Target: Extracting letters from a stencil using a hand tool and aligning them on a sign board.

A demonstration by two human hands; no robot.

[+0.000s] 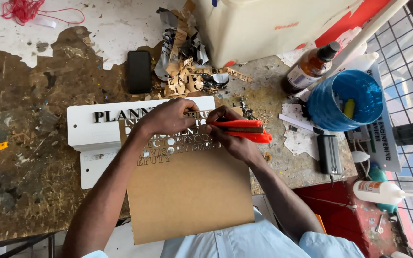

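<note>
My left hand (170, 117) presses down on the top of a brown cardboard sheet (190, 196) with cut-out letters along its upper edge. The sheet lies over two white sign plates (84, 129); the upper one bears raised dark letters. My right hand (233, 136) is closed around an orange utility knife (244, 130), held at the sheet's upper right corner, close to my left fingertips. The blade tip is hidden by my fingers.
A black phone (139, 71) lies beyond the plates beside a heap of cut scraps (187, 62). A large white jerrycan (268, 26), brown bottle (311, 67), blue cup (345, 99), black device (330, 154) and glue bottle (381, 192) stand right. Red thread (22, 10) lies far left.
</note>
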